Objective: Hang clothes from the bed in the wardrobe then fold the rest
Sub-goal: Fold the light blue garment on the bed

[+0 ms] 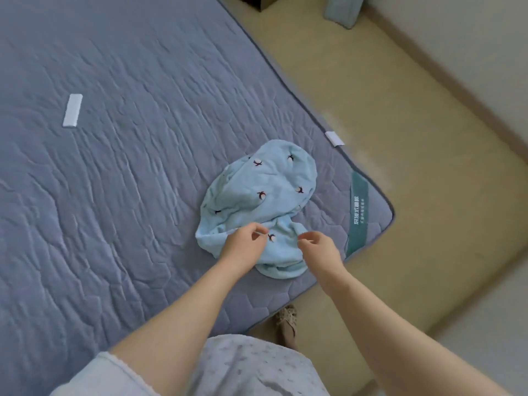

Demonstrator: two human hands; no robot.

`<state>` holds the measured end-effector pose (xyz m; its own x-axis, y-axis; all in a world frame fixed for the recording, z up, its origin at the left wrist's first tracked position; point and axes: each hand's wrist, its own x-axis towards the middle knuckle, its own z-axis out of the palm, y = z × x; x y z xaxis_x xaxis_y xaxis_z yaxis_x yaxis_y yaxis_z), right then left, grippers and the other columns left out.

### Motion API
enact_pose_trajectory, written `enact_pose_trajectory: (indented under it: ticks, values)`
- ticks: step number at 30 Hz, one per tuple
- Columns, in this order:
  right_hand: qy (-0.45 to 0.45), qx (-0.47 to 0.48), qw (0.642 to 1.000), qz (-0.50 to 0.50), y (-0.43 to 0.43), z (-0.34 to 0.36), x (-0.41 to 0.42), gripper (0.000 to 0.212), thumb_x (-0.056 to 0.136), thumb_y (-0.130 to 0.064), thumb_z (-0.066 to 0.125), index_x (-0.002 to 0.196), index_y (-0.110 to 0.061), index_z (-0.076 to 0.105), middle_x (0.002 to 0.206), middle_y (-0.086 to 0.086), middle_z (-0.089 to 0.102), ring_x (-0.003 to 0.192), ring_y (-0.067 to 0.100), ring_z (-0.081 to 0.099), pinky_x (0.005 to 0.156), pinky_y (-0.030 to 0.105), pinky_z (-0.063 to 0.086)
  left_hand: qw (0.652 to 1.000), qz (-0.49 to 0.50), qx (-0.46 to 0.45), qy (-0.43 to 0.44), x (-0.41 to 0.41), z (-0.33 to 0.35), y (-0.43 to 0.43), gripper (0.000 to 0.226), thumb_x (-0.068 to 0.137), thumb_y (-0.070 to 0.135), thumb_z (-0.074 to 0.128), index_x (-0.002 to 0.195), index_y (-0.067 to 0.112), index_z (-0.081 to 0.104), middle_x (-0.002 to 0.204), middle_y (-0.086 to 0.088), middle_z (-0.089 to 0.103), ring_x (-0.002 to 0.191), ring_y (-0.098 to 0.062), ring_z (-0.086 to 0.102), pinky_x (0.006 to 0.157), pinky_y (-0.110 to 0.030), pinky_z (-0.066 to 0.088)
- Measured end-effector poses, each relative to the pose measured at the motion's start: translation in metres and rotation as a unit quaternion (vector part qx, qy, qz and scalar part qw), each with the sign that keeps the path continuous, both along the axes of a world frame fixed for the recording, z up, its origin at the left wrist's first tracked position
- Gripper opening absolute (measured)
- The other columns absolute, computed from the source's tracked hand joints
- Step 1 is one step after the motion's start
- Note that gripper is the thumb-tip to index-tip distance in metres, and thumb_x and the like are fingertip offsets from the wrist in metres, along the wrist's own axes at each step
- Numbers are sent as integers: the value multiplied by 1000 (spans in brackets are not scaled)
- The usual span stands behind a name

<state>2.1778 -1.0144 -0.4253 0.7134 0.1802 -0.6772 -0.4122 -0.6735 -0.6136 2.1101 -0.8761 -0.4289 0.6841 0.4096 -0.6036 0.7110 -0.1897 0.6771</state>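
A light blue garment (263, 192) with small dark embroidered motifs lies crumpled on the grey-blue quilted bed (128, 138), near the bed's right corner. My left hand (243, 242) hovers over its near part with fingers loosely curled, thumb and forefinger close together; whether they pinch cloth I cannot tell. My right hand (320, 244) hangs just right of it, fingers curled loosely above the cloth and holding nothing that shows.
A white tag (72, 110) lies on the bed at the left, another white tag (334, 138) at the right edge, and a green label (358, 212) at the corner. Beige floor (400, 167) runs along the bed; my sandalled foot (287, 318) stands beside it.
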Motion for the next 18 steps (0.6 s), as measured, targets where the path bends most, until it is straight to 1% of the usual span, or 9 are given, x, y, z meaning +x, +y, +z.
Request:
enact_pose_trajectory:
  ticks: [2, 5, 7, 8, 10, 12, 15, 17, 18]
  values:
    - [12, -30, 998, 54, 4, -25, 26, 30, 93, -16, 42, 119, -15, 56, 102, 1, 55, 68, 3, 47, 51, 21, 36, 999, 27, 2, 26, 11, -27, 1, 18, 92, 17, 46, 90, 30, 57, 101, -1, 63, 95, -21, 59, 75, -27, 44]
    - [34, -60, 992, 103, 13, -67, 50, 30, 93, -14, 41, 117, -4, 56, 106, 14, 61, 74, 18, 54, 64, 31, 44, 997, 52, 10, 63, 22, -69, 4, 20, 94, 15, 41, 93, 29, 55, 104, -1, 62, 95, -22, 59, 84, -33, 47]
    - [42, -75, 987, 133, 18, -97, 60, 31, 92, -14, 42, 119, -4, 55, 92, 8, 58, 70, 16, 49, 62, 28, 39, 994, 47, 25, 93, 27, -99, 6, 21, 95, 16, 39, 98, 29, 55, 106, -1, 61, 94, -20, 56, 84, -33, 48]
    - [40, -80, 985, 146, 20, -114, 65, 34, 92, -15, 42, 123, -8, 54, 92, 3, 56, 73, 15, 50, 63, 26, 38, 993, 32, 39, 108, 29, -115, 7, 22, 95, 16, 38, 103, 28, 56, 109, -1, 61, 96, -20, 55, 84, -33, 47]
    - [27, -100, 980, 168, 23, -147, 74, 41, 91, -18, 42, 131, -16, 47, 119, 5, 52, 99, 23, 54, 80, 30, 44, 988, -26, 79, 131, 35, -145, 8, 27, 94, 16, 40, 115, 24, 56, 122, -1, 56, 108, -21, 51, 90, -33, 44]
    - [-3, -162, 965, 209, 20, -177, 82, 47, 90, -24, 44, 137, -22, 39, 143, 5, 35, 124, 30, 40, 100, 42, 38, 973, -96, 161, 135, 38, -172, 9, 38, 91, 16, 44, 128, 23, 48, 141, -1, 40, 126, -24, 37, 101, -35, 33]
    - [-14, -228, 937, 264, 14, -217, 94, 61, 87, -30, 48, 143, -30, 24, 153, 0, 18, 137, 31, 21, 107, 49, 24, 950, -165, 225, 140, 45, -206, 13, 59, 90, 23, 48, 144, 25, 23, 156, 5, 1, 142, -20, 11, 111, -37, 17]
    - [28, -218, 935, 279, 10, -237, 99, 64, 88, -29, 47, 145, -30, 19, 152, 3, 22, 135, 32, 25, 108, 50, 27, 942, -206, 207, 167, 49, -223, 15, 64, 93, 24, 45, 148, 24, 12, 156, 11, -2, 138, -22, 24, 106, -36, 25]
    - [50, -203, 936, 283, 9, -244, 100, 63, 88, -27, 46, 145, -28, 18, 148, 6, 30, 131, 33, 33, 105, 49, 31, 940, -213, 194, 181, 50, -228, 17, 64, 93, 21, 45, 148, 25, 12, 156, 10, 4, 131, -24, 35, 97, -36, 33]
